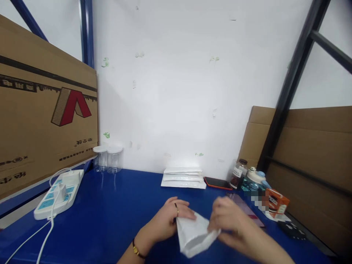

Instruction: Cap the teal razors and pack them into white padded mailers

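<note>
A small white paper envelope [194,234] is between my hands above the blue tabletop, its near end appearing to gape a little. My left hand [172,218], with a ring and a wristwatch, grips the envelope's far left edge, fingers lying over the top. At the right side, my right hand [227,222] pinches the envelope's edge; it is slightly blurred and its fingertips are partly hidden. Whether anything is inside the envelope cannot be seen. Beyond my hands, a stack of flat white envelopes [183,178] lies against the wall.
On the left are a white power strip [73,190] with cables, two clear jars [114,161] and a large carton [35,110]. Toward the right lie a phone [217,183], a brown-lidded jar [238,174], a bottle [254,179], an orange box [277,202] and a purple notebook [246,209].
</note>
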A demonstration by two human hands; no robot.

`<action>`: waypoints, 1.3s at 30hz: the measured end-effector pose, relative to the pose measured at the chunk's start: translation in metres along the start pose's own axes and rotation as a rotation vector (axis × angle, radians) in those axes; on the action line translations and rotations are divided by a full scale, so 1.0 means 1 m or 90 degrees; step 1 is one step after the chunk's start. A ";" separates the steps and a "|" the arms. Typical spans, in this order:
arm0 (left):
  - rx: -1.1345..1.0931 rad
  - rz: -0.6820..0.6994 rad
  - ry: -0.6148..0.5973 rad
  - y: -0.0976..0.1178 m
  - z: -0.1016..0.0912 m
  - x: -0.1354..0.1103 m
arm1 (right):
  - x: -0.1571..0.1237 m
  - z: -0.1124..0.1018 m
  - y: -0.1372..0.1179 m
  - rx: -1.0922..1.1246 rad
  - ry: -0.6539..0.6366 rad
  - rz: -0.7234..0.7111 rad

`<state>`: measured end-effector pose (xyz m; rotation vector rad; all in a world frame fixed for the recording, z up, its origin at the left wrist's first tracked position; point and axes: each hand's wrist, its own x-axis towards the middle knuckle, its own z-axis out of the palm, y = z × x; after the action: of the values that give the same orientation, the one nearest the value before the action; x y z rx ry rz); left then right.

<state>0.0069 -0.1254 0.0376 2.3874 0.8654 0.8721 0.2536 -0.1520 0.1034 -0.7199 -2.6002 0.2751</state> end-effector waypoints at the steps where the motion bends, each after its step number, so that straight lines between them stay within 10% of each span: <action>1: 0.038 -0.022 -0.024 -0.005 0.003 -0.007 | -0.010 0.019 0.000 -0.012 -0.033 -0.013; 8: 0.038 -0.143 0.009 -0.004 0.016 -0.068 | -0.039 0.129 0.002 -0.034 0.015 0.125; 21: 0.175 -0.236 0.109 -0.001 0.057 -0.089 | -0.037 0.142 -0.014 0.048 0.218 0.247; 26: 0.305 -0.064 0.102 0.000 0.059 -0.091 | -0.034 0.152 -0.025 -0.105 0.216 -0.002; 39: 0.408 0.203 0.265 -0.015 0.061 -0.086 | -0.040 0.148 -0.005 -0.257 0.296 -0.083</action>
<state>-0.0087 -0.1858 -0.0487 3.0082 1.0561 1.4257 0.2158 -0.1885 -0.0410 -0.6453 -2.2521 -0.4223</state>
